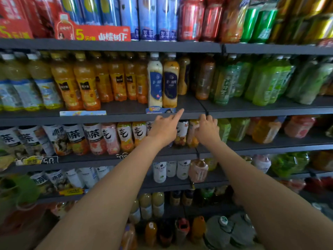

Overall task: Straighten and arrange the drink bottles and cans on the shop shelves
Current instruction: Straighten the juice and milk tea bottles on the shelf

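I see dark grey metal shelves (126, 116) with flat, hard front lips, packed with glossy plastic bottles and, on the top tier, slim shiny cans (165, 18) in blue, red and green. On the second tier stand squat orange juice bottles (86, 82) with waisted bodies, then two tall, smooth milk-tea bottles — a pale one (155, 82) and a tan one (170, 82) — upright and touching at the very front edge. Right of them the shelf floor lies bare back to a clear amber bottle (205, 78) set deeper, and green tea bottles (270, 82) lean in shrink-wrapped packs further right.

Below, white-labelled iced tea bottles (124, 136) run in a tight row up to my hands; the gap between that row and the shelf above is narrow.

My left hand (164, 129) is loosely curled with the index finger stretched out, its tip at the lip of the second shelf just under the tan bottle; it holds nothing. My right hand (207, 130) has its fingers curled up at that same lip beside the black upright joint — whether it grips the edge or a bottle top behind it, I cannot tell.
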{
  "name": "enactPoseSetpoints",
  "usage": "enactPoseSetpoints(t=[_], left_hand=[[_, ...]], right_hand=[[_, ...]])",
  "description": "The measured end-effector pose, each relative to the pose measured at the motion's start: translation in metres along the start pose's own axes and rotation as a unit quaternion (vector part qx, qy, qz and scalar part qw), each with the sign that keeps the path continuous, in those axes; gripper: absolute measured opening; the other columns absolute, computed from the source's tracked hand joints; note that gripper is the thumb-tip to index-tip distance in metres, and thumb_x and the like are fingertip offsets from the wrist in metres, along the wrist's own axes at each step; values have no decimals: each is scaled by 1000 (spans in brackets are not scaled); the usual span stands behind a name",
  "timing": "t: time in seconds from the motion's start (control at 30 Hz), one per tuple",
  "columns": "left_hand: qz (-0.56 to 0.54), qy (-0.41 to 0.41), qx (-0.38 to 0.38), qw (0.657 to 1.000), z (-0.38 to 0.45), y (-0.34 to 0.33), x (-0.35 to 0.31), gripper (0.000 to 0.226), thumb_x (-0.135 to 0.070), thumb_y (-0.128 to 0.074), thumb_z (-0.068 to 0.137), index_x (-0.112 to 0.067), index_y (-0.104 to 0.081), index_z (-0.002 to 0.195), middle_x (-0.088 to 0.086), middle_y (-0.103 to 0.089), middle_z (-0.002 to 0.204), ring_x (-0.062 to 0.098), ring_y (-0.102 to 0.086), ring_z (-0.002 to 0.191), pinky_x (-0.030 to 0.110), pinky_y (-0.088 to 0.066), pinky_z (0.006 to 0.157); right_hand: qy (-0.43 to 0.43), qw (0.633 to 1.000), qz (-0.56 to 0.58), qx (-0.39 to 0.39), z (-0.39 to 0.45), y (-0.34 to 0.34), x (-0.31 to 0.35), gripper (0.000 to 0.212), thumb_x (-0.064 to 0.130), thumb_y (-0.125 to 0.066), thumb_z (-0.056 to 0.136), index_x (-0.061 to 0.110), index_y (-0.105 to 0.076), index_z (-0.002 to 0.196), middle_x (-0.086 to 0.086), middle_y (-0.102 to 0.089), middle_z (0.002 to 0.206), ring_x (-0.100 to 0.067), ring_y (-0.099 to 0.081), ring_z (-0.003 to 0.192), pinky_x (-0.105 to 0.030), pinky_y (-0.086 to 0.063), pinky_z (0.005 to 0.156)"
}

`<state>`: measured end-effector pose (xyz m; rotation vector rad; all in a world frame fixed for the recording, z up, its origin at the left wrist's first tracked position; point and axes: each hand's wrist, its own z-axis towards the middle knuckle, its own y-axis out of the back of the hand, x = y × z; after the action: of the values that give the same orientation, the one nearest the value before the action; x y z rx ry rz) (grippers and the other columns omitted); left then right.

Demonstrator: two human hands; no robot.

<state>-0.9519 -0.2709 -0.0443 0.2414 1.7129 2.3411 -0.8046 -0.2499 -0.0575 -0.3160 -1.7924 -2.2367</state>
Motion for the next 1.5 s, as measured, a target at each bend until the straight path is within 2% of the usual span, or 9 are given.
enactPoseSetpoints(t=[0.2,0.4,0.63,0.73,0.8,0.87,1.07,1.3,1.5], left_hand=[[20,34,-29,999,34,9,-42,74,-11,-43,93,-19,5,150,6,-45,136,25,-48,116,36,-30,100],[-27,211,-24,977,68,11,-80,81,-23,-49,93,-21,9,149,7,-28,150,29,-31,135,44,-24,108],[-114,308,-68,942,83,12,-57,75,-25,-50,93,-27,-1,150,11,-30,149,34,-31,133,50,-29,105],[-150,345,-134,917,94,20,-36,69,-22,-52,92,-18,-12,149,10,-30,148,32,-32,133,49,-31,102],[-172,375,-163,896,99,23,-17,67,-22,-53,91,-15,-17,147,11,-30,149,33,-32,133,48,-31,103],[-196,381,-190,884,101,23,4,65,-21,-55,90,-13,-21,146,12,-34,145,32,-34,132,47,-33,104],[-270,371,-223,860,112,14,61,71,-28,-63,86,-8,-25,143,11,-43,139,30,-43,127,44,-41,101],[-316,357,-186,859,130,-2,86,73,-37,-70,79,-9,-33,135,11,-50,132,31,-48,123,49,-43,98],[-326,351,-159,863,142,-9,86,60,-27,-66,85,-7,-37,133,11,-48,134,30,-47,124,43,-42,98]], right_hand=[[49,999,10,-11,36,42,-44,45,15,-47,92,7,-34,134,-17,-39,133,-39,-33,126,-48,-34,99],[114,993,20,12,83,73,-84,53,23,-51,93,6,-28,138,-17,-41,134,-39,-33,127,-48,-36,98],[129,973,155,116,115,63,-65,75,38,-60,88,4,-20,142,-21,-48,131,-37,-48,120,-42,-45,95],[129,962,209,121,129,53,-32,69,38,-62,87,0,-32,136,-17,-53,128,-32,-49,121,-36,-44,91],[136,961,221,92,136,44,-6,50,39,-64,85,2,-48,115,-14,-59,104,-32,-51,115,-37,-46,81],[125,964,227,65,144,32,20,44,41,-66,83,5,-50,102,-12,-58,93,-34,-51,113,-38,-45,75],[42,967,249,37,168,-3,77,69,41,-68,81,2,-39,130,-16,-51,131,-34,-42,125,-43,-43,98],[19,962,273,-11,183,-14,78,60,38,-73,77,2,-48,119,-16,-58,120,-34,-50,118,-45,-49,89],[-53,965,253,-45,186,0,51,58,34,-68,83,1,-43,124,-17,-51,127,-34,-51,117,-43,-47,89]])
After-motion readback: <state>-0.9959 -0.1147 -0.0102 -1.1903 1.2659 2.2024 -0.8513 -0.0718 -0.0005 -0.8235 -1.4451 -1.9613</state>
